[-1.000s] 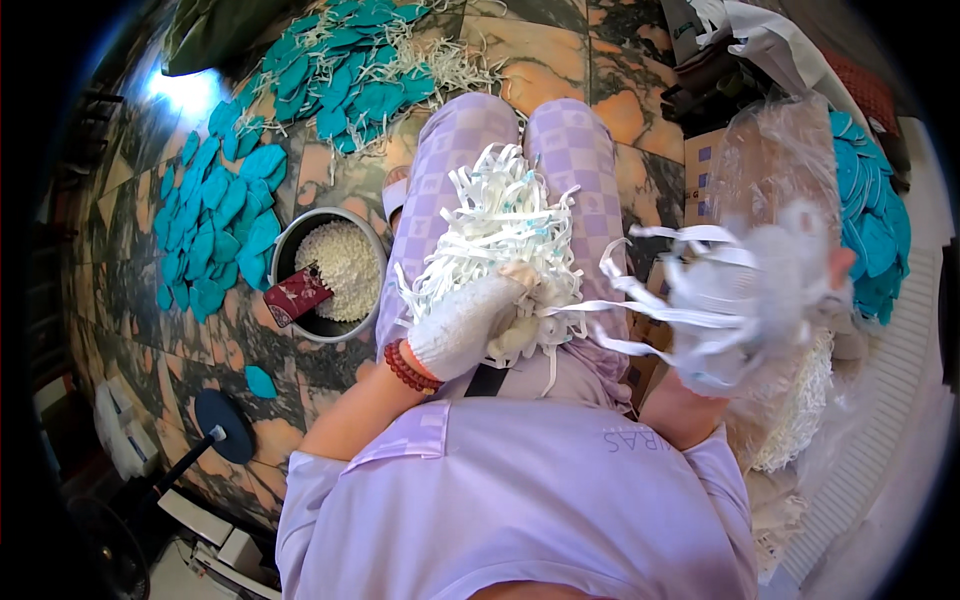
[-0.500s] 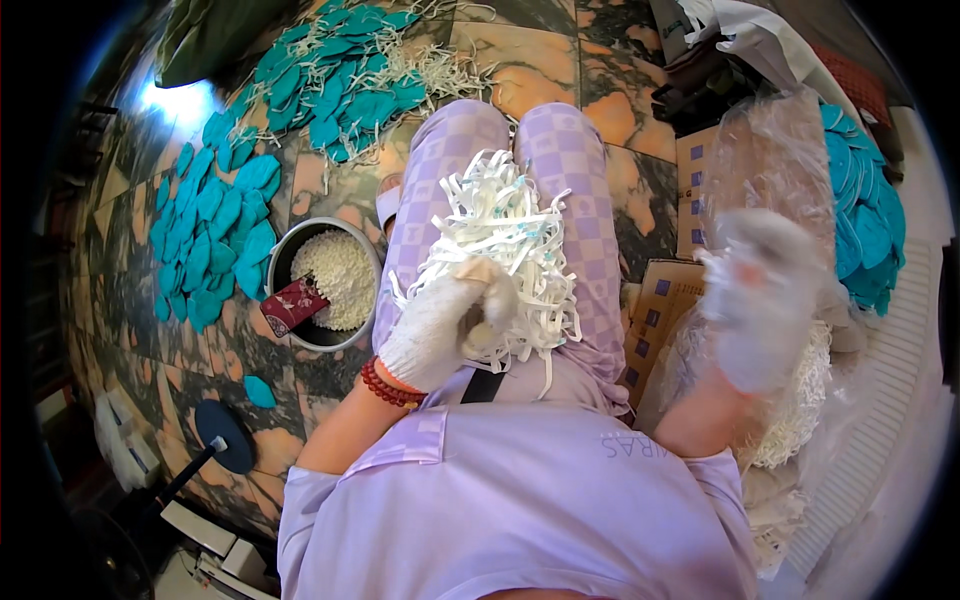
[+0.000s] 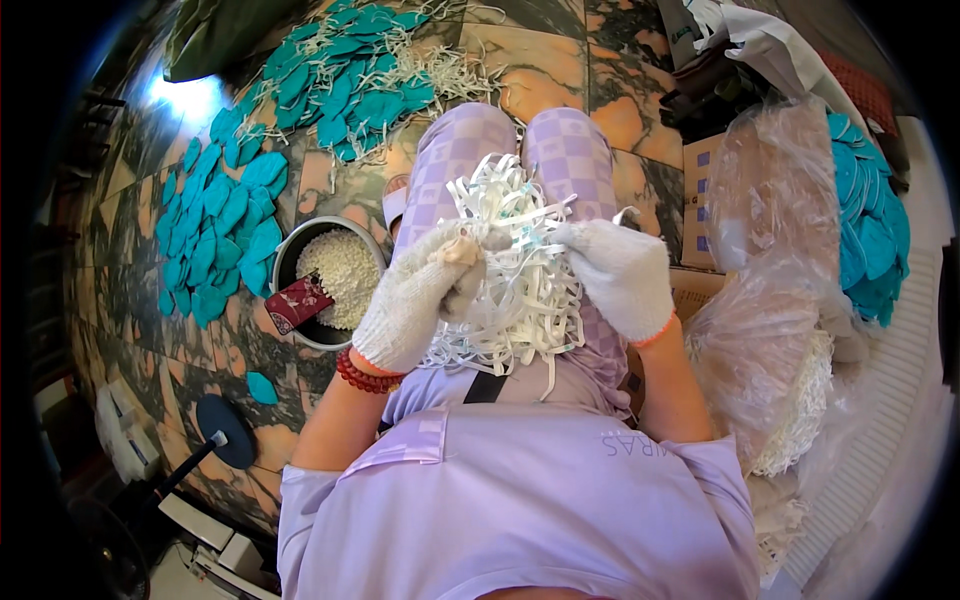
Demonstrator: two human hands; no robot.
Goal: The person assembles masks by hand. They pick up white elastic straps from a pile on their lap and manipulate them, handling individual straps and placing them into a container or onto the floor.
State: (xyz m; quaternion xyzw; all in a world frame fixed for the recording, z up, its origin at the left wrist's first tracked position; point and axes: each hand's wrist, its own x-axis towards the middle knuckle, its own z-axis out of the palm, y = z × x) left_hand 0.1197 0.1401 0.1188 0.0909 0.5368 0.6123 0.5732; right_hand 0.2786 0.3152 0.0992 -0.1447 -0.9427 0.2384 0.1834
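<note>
A heap of narrow white strips (image 3: 525, 310), with bits of light blue among them, lies across my lap. My left hand (image 3: 425, 285), in a white knit glove, is over the heap's left side, fingers curled together; whatever they may pinch is too small to make out. A beige patch or finger cover shows on that glove. Above the heap's right side is my right hand (image 3: 622, 278), also gloved in white, its fingertips closed together at the strips. The end of a white strip pokes out beyond its knuckles.
On the floor at left stands a metal pot (image 3: 283, 262) of small white pieces with a dark red card (image 3: 298, 305) in it. Teal oval pieces (image 3: 215, 225) are piled beyond. At right are clear plastic bags (image 3: 765, 330), cardboard boxes (image 3: 703, 205) and a teal stack (image 3: 868, 220).
My right hand has come in from above the plastic bag at right to the strips on my lap. My left hand has shifted slightly left and up.
</note>
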